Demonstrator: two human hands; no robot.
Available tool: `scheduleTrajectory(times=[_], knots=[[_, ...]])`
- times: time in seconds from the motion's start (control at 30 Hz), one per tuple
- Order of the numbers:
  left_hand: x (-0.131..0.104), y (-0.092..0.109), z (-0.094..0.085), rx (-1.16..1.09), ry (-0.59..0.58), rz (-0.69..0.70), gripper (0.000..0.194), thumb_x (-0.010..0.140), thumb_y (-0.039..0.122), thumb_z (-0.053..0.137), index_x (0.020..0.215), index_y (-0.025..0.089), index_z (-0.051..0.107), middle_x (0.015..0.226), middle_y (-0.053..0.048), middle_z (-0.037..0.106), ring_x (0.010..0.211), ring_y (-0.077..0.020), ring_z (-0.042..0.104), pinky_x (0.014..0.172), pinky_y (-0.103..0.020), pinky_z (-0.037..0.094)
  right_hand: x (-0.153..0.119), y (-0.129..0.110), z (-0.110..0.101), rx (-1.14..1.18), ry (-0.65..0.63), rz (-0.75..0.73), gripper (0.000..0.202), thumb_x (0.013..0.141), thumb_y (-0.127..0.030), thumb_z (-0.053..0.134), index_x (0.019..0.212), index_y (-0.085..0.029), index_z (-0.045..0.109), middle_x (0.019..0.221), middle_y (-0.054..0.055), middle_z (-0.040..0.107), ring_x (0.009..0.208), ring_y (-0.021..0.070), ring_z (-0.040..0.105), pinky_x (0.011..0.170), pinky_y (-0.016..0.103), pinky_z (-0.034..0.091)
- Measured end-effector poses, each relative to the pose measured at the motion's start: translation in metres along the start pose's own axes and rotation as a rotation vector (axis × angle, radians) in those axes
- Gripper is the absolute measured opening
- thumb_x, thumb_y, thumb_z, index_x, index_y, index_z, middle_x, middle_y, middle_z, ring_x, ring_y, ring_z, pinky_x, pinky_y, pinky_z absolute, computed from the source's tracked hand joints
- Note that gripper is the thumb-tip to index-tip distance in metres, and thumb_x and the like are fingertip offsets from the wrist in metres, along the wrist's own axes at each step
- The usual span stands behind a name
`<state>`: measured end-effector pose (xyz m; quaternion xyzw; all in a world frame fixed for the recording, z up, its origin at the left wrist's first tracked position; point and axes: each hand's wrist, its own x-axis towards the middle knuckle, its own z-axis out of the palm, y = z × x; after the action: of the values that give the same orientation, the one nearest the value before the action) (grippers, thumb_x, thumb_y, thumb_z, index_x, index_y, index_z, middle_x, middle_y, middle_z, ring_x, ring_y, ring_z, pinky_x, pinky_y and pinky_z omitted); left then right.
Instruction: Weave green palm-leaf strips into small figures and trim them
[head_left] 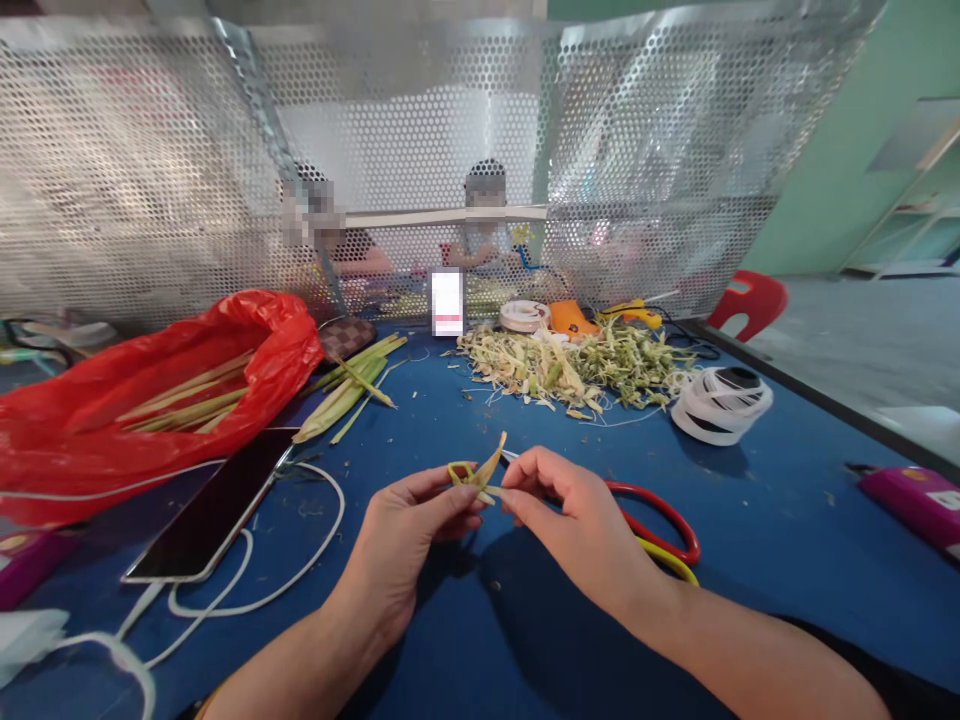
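A small folded piece of pale green and tan leaf is pinched in my left hand, low in the middle of the view. A yellow-green loop stands up from the piece beside the left fingertips. My right hand has its thumb and fingers closed on a thin pale strip at the right side of the piece. Scissors with red and yellow handles lie on the table beneath and beside my right hand; part of them is hidden by it.
A red plastic bag holding long leaves, a tablet and a white cable are at the left. Green leaves lie behind. Leaf scraps and a white ribbon roll are right of centre. Beyond a perforated metal screen sit people.
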<state>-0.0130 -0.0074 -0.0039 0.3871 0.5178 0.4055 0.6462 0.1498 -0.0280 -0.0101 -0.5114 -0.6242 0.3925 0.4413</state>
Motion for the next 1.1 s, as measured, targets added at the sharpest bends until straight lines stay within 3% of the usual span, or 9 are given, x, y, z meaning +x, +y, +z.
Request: scheduleTrajectory(times=[0.2, 0.4, 0.6, 0.67, 0.9, 1.1], knots=[[-0.002, 0.003, -0.001, 0.021, 0.026, 0.047, 0.036, 0.062, 0.027, 0.078, 0.093, 0.012, 0.065, 0.070, -0.007, 0.073, 0.059, -0.0128, 0.064, 0.063, -0.023, 0.051, -0.004, -0.001, -0.004, -0.080, -0.019, -0.226, 0.011, 0.086, -0.022, 0.056, 0.090, -0.022, 0.066, 0.087, 0.002, 0.068, 0.079, 0.0153, 0.062, 0.074, 0.026, 0.049], [-0.003, -0.001, 0.001, 0.146, -0.030, 0.141, 0.030, 0.063, 0.031, 0.075, 0.084, 0.015, 0.061, 0.058, 0.000, 0.068, 0.056, -0.0143, 0.063, 0.064, -0.027, 0.050, -0.003, 0.005, -0.001, -0.042, 0.032, -0.379, 0.014, 0.087, -0.021, 0.055, 0.090, -0.022, 0.070, 0.087, 0.005, 0.064, 0.077, 0.0159, 0.061, 0.068, 0.028, 0.051], [0.000, -0.005, -0.002, 0.342, -0.051, 0.226, 0.020, 0.069, 0.027, 0.068, 0.082, 0.017, 0.058, 0.057, 0.001, 0.067, 0.056, -0.0145, 0.063, 0.058, -0.023, 0.045, -0.002, 0.000, 0.004, 0.049, 0.095, -0.098, 0.002, 0.081, -0.020, 0.062, 0.079, -0.020, 0.063, 0.066, -0.002, 0.061, 0.058, 0.0116, 0.057, 0.059, 0.023, 0.049], [0.001, -0.007, -0.002, 0.355, -0.048, 0.236, 0.019, 0.069, 0.027, 0.067, 0.083, 0.017, 0.058, 0.057, 0.001, 0.067, 0.054, -0.0142, 0.062, 0.057, -0.023, 0.044, -0.002, -0.001, 0.004, 0.045, 0.102, -0.040, 0.008, 0.080, -0.022, 0.061, 0.073, -0.019, 0.063, 0.062, -0.002, 0.060, 0.057, 0.0116, 0.056, 0.058, 0.023, 0.047], [0.003, -0.010, -0.001, 0.381, -0.056, 0.254, 0.015, 0.068, 0.024, 0.066, 0.080, 0.018, 0.060, 0.060, 0.000, 0.068, 0.054, -0.0145, 0.062, 0.056, -0.023, 0.045, -0.001, 0.000, 0.005, 0.040, 0.101, 0.038, 0.007, 0.077, -0.023, 0.061, 0.081, -0.018, 0.064, 0.065, -0.002, 0.061, 0.056, 0.0115, 0.054, 0.056, 0.024, 0.046], [0.004, -0.011, 0.000, 0.421, -0.017, 0.267, 0.015, 0.067, 0.025, 0.065, 0.080, 0.018, 0.062, 0.057, 0.002, 0.066, 0.055, -0.0159, 0.063, 0.056, -0.024, 0.045, -0.001, 0.000, 0.005, -0.097, 0.041, 0.085, 0.011, 0.075, -0.021, 0.060, 0.064, -0.017, 0.061, 0.057, -0.003, 0.057, 0.054, 0.0108, 0.049, 0.052, 0.022, 0.039]])
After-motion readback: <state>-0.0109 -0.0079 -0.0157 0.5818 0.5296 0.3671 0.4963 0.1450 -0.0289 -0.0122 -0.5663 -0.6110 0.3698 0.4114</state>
